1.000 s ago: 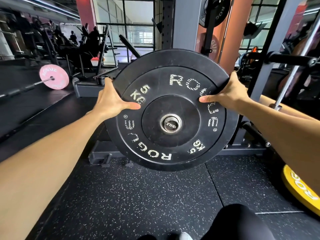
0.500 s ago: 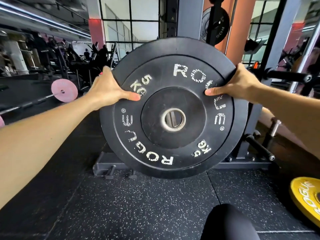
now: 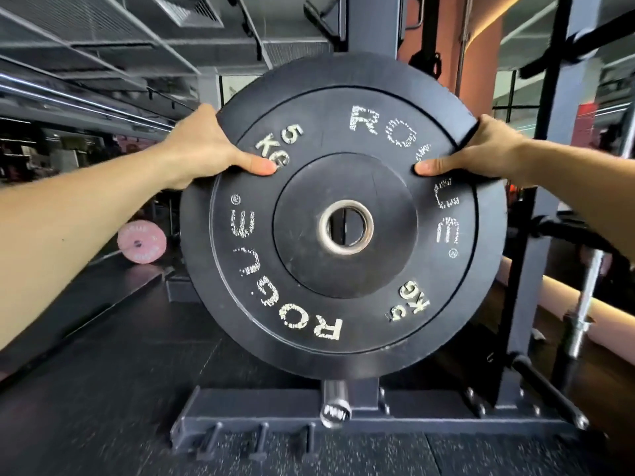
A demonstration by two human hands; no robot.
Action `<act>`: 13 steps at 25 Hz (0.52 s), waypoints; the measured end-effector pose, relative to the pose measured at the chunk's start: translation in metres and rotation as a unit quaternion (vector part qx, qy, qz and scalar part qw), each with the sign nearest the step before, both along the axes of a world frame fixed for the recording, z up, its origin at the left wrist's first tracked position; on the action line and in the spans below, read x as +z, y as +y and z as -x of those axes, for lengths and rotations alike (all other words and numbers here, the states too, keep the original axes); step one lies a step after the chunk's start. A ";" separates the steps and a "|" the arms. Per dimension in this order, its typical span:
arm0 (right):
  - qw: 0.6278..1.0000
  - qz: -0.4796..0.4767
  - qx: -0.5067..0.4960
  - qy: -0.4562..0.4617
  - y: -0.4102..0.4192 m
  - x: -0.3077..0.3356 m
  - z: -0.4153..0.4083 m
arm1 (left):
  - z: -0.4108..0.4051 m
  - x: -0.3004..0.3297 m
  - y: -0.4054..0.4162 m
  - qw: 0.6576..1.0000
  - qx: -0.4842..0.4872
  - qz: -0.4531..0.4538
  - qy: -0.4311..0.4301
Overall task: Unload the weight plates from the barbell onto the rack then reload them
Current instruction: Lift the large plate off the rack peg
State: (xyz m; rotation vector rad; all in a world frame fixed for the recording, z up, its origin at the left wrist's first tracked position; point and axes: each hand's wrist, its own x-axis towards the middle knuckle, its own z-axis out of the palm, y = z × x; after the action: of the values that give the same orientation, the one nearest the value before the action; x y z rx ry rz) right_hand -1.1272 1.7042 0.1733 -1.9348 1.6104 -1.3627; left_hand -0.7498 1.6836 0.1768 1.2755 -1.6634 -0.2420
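In front of the tall grey steel rack (image 3: 371, 25), held up in the air: a big round black rubber weight plate with white "ROGUE" and "5 KG" letters (image 3: 343, 304). Stands upright, flat face to the camera, off the floor and on no bar or peg.

Gripped at its top edge on both sides. On one side, the left hand (image 3: 202, 146), thumb pressed flat on the front and fingers curled round the back. On the other, the right hand (image 3: 481, 152), doing the same.

Far off to the left, down on the floor, a pink round plate on a long bar (image 3: 141, 241). Not part of this step, most likely.

Low on the rack, just under the black plate, a short shiny steel peg (image 3: 335, 403), bare. Higher up, the plate's silver ring hole (image 3: 346, 227), with nothing through it.

So, probably mid-carry, somewhere between bar and rack. Hard to tell whether going on or coming off. Next, likely, lining up the hole with a peg or sleeve and sliding it on. Plenty left to do either way.
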 end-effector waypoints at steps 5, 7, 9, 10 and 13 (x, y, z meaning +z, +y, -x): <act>1.000 -0.004 -0.026 0.001 -0.043 0.116 0.019 | 0.021 0.109 -0.028 1.000 0.009 -0.025 0.016; 1.000 0.001 -0.019 0.004 -0.053 0.178 0.025 | 0.029 0.170 -0.032 0.999 0.006 -0.022 0.024; 1.000 -0.004 0.011 -0.010 -0.060 0.243 0.033 | 0.035 0.234 -0.037 1.000 0.005 -0.018 0.022; 1.000 -0.004 0.025 -0.011 -0.064 0.273 0.036 | 0.036 0.262 -0.037 1.000 0.010 -0.010 0.021; 1.000 -0.009 0.006 0.010 -0.069 0.370 0.041 | 0.043 0.359 -0.038 0.999 0.036 -0.007 0.018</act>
State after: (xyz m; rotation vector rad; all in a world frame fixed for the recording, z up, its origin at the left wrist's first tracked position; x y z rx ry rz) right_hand -1.1677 1.6349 0.5433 -1.9507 1.6119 -1.3234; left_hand -0.7928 1.6451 0.5361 1.3311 -1.5852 -0.2322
